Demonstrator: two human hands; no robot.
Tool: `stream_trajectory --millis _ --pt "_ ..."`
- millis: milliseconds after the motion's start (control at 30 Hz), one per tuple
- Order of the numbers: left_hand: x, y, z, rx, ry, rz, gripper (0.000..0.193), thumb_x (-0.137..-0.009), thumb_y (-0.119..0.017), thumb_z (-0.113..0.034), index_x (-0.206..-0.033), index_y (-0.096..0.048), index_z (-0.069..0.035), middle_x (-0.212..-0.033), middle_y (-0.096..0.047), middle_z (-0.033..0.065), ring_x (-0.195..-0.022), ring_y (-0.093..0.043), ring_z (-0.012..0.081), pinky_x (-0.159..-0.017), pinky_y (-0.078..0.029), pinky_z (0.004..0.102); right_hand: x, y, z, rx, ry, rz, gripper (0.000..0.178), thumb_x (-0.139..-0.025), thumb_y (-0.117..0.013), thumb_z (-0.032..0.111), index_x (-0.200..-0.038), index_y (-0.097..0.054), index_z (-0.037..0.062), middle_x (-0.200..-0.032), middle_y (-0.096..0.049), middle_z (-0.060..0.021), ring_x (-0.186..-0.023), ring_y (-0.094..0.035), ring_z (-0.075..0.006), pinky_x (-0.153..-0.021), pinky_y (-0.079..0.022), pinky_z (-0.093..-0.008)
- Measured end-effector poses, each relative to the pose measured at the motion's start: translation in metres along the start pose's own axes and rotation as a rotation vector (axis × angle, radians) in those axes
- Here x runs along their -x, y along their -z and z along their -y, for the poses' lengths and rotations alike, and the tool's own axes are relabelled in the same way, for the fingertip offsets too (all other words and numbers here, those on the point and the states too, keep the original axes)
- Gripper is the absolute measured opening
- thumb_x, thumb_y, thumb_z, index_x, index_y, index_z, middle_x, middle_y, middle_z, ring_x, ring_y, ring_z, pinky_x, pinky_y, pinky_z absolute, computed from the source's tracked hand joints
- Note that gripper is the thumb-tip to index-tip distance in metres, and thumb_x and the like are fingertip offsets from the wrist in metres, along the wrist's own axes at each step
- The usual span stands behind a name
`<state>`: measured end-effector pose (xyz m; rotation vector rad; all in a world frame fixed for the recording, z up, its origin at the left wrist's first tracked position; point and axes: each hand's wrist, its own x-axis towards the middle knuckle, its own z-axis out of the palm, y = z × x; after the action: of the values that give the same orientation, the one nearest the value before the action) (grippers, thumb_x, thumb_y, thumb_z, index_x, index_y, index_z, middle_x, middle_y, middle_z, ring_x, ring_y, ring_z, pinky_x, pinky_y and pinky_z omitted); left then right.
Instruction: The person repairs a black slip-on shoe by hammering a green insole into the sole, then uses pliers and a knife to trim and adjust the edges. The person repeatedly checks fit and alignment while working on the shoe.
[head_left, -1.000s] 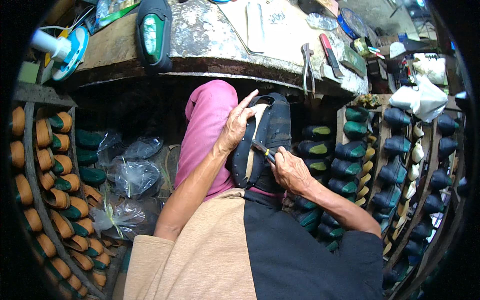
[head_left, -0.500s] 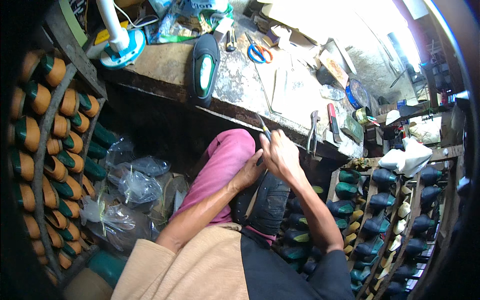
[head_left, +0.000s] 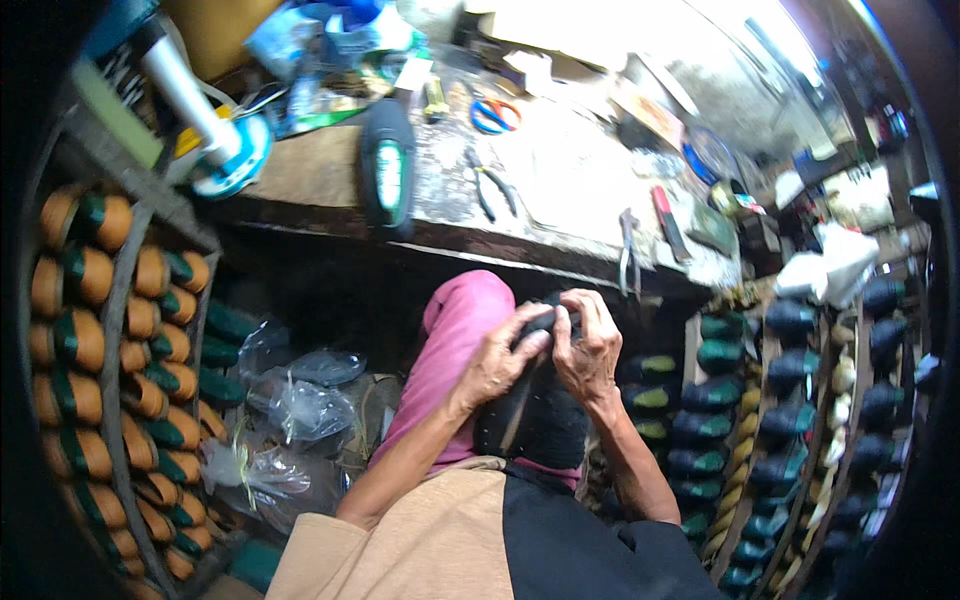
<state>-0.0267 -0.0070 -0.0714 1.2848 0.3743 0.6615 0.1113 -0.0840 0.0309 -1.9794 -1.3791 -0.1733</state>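
Observation:
Over my thigh lies a worn black pad (head_left: 555,425), and on it rests a dark shoe (head_left: 541,322), its lower part hard to tell from the pad. My left hand (head_left: 498,358) is curled round the shoe's far end from the left. On the other side my right hand (head_left: 590,345) presses bent fingers and thumb against the same end. Dark-handled pliers (head_left: 490,190) lie on the bench beyond my hands. A finished-looking dark shoe (head_left: 388,170) with a pale green insole stands farther left, by the bench edge.
On the workbench (head_left: 310,165) lie orange-and-blue scissors (head_left: 495,116), pincers (head_left: 628,252) and a red-handled knife (head_left: 670,222). A lamp base (head_left: 235,160) stands at the left. Racks of orange-and-green shoes (head_left: 85,335) and dark shoes (head_left: 790,400) flank me. Plastic bags (head_left: 310,405) lie left of my leg.
The pliers have left my right hand and now lie on the bench. Both hands have closed round the far end of the shoe. The view has shifted slightly.

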Motion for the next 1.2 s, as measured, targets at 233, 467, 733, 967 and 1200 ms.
stream_trajectory --millis 233,467,733,967,1200 --pt "-0.023 0.008 -0.03 -0.44 -0.069 -0.08 0.032 -0.109 -0.079 -0.02 -0.133 -0.081 0.001 -0.127 -0.082 0.0206 -0.11 -0.083 0.033 -0.098 -0.065 0.0413 0.054 0.046 -0.078 -0.086 -0.612 0.011 0.01 -0.108 -0.07 0.006 -0.111 -0.074 -0.0022 -0.097 -0.077 -0.0115 -0.087 -0.076 -0.0192 -0.081 -0.061 -0.036" --pt "-0.052 0.023 -0.022 -0.389 0.135 0.002 0.02 -0.107 -0.08 -0.018 -0.112 -0.088 0.0 -0.094 -0.084 0.0148 -0.086 -0.08 0.0243 -0.078 -0.059 0.0373 -0.057 0.066 -0.183 0.315 -0.25 -0.143 0.027 -0.108 -0.07 0.023 -0.115 -0.074 -0.0021 -0.099 -0.075 -0.0248 -0.09 -0.076 -0.0467 -0.086 -0.06 -0.0551" --pt "-0.049 0.015 -0.01 -0.551 -0.174 -0.114 0.018 -0.106 -0.082 -0.018 -0.104 -0.087 0.0 -0.091 -0.083 0.0157 -0.081 -0.079 0.0287 -0.077 -0.06 0.0401 -0.142 0.04 -0.288 0.591 -0.335 0.161 0.055 -0.101 -0.077 0.03 -0.144 -0.063 -0.002 -0.135 -0.07 -0.0355 -0.112 -0.079 -0.053 -0.094 -0.065 -0.0612" --pt "-0.053 0.017 -0.017 -0.664 -0.21 -0.106 0.017 -0.104 -0.084 -0.017 -0.103 -0.086 0.0 -0.095 -0.084 0.0159 -0.091 -0.083 0.03 -0.085 -0.062 0.0411 -0.154 0.053 -0.305 0.54 -0.373 0.208 0.041 -0.09 -0.079 0.025 -0.116 -0.077 -0.0068 -0.124 -0.075 -0.038 -0.11 -0.079 -0.0535 -0.094 -0.065 -0.0605" --pt "-0.053 0.014 -0.016 -0.65 -0.252 -0.095 0.016 -0.103 -0.083 -0.016 -0.102 -0.084 0.0 -0.095 -0.083 0.0146 -0.088 -0.081 0.0321 -0.083 -0.061 0.0414 -0.13 0.07 -0.257 0.143 -0.281 -0.258 0.058 -0.082 -0.091 0.036 -0.121 -0.069 -0.0017 -0.119 -0.072 -0.0279 -0.113 -0.074 -0.047 -0.097 -0.061 -0.0563"
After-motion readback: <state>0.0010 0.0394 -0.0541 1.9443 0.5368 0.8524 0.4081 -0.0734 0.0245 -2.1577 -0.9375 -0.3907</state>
